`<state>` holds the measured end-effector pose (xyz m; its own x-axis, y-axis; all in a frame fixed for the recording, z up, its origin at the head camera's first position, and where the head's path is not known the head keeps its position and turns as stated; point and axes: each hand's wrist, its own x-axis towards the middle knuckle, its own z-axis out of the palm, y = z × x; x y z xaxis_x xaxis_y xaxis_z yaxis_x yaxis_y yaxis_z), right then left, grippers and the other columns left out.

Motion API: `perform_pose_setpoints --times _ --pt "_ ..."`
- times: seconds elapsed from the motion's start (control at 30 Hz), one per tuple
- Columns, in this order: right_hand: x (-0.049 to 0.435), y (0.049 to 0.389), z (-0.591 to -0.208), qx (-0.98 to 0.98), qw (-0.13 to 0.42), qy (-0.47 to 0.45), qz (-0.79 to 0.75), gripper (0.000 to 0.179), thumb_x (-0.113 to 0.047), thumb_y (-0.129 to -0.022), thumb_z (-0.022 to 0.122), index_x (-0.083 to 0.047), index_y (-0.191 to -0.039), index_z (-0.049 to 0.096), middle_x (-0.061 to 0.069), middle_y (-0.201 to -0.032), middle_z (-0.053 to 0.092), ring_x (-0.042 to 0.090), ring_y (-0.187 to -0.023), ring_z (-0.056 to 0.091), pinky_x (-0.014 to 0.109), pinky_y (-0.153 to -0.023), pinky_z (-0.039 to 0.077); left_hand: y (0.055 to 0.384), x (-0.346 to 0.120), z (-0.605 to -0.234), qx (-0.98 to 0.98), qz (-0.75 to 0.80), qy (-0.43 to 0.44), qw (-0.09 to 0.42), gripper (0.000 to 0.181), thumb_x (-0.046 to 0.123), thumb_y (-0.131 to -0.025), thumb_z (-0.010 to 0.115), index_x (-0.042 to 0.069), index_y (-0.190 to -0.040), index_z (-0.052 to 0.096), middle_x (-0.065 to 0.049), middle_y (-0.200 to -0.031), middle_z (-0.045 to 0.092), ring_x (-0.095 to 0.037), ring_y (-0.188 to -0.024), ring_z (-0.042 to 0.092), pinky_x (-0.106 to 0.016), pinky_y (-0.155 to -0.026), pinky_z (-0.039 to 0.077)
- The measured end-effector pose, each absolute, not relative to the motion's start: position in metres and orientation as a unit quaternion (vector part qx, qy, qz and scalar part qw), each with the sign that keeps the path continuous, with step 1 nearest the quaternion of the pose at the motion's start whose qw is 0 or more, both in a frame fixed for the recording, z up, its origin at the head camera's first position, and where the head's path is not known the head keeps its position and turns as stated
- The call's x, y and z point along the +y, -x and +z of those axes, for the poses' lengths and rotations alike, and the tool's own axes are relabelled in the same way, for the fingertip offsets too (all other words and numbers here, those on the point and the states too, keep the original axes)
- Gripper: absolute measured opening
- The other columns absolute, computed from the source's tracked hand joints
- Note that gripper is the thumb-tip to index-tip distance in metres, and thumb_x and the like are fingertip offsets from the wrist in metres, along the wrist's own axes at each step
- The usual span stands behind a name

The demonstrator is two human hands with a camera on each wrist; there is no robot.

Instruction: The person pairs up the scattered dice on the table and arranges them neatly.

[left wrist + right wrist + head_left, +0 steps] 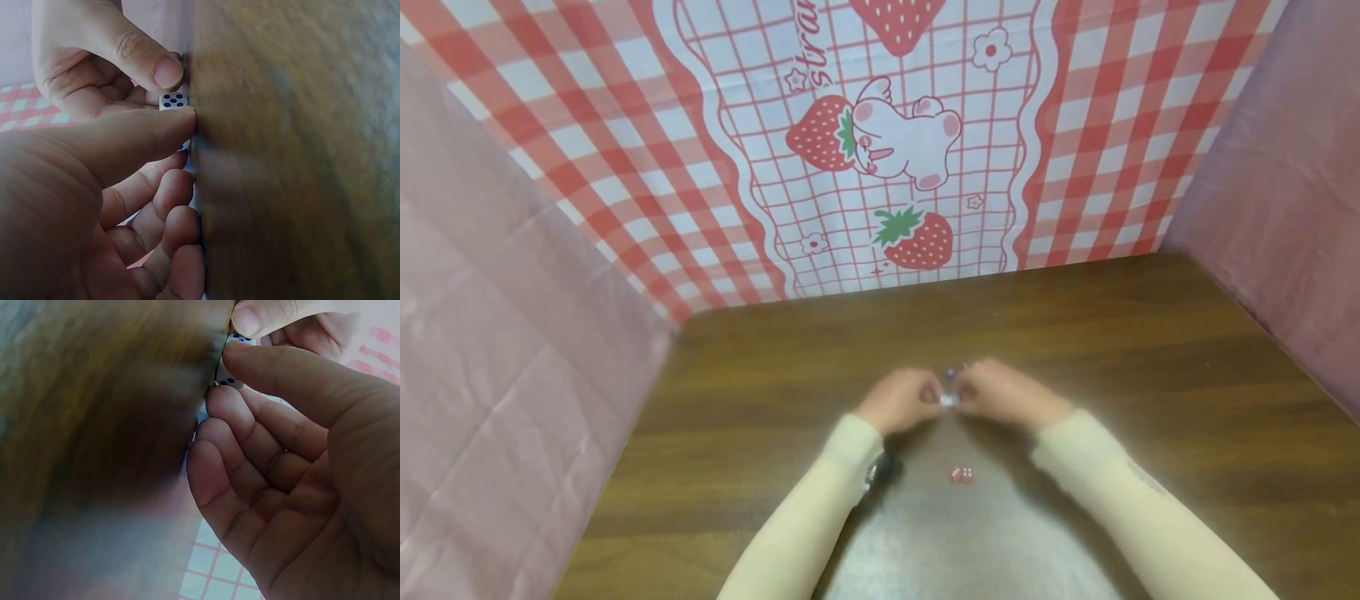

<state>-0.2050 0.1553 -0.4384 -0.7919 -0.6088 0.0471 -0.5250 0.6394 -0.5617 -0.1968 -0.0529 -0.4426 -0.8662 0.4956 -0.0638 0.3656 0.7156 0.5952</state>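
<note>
Above the middle of the table, the two hands meet fingertip to fingertip at small white dice with blue pips [949, 401]. My left hand [902, 401] pinches white between thumb and index finger; a pipped white face [174, 100] shows between the two thumbs. From the other side my right hand [1009, 393] pinches too, and a bit of white with blue pips [229, 381] appears below its thumb. Fingers hide how many white dice there are. Just behind the hands are blue-purple dice [951, 374], partly covered. Red dice [961, 475] lie together nearer the body.
The brown wooden table [760, 492] extends to both sides. A red-and-white strawberry cloth [880, 167] hangs at its back edge, with pink cloth [527, 333] on the left and right. A dark wrist device [880, 472] sits at the left cuff.
</note>
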Motion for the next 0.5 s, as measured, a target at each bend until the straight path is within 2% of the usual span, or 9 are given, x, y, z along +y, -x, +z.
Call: perform_pose_setpoints --times 0.33,0.5 --pt "0.1579 0.2039 -0.4393 0.900 0.092 0.309 -0.293 0.013 -0.011 -0.086 0.082 -0.021 -0.086 0.074 -0.011 -0.078 0.069 0.004 -0.068 0.064 0.021 -0.067 0.058 0.1954 -0.0521 -0.4413 0.917 0.301 -0.232 0.118 0.013 0.027 -0.090 0.080 0.024 -0.098 0.070 0.013 -0.090 0.067 -0.006 -0.083 0.062 -0.026 -0.078 0.055" --pt "0.1590 0.2018 -0.4320 0.901 0.089 0.314 -0.286 0.014 -0.011 -0.086 0.082 -0.021 -0.094 0.076 -0.009 -0.089 0.073 0.004 -0.077 0.067 0.024 -0.073 0.059 0.1986 -0.0555 -0.4403 0.913 0.305 -0.242 0.124 0.015 0.026 -0.089 0.081 0.023 -0.098 0.070 0.013 -0.091 0.067 -0.005 -0.084 0.063 -0.025 -0.079 0.055"
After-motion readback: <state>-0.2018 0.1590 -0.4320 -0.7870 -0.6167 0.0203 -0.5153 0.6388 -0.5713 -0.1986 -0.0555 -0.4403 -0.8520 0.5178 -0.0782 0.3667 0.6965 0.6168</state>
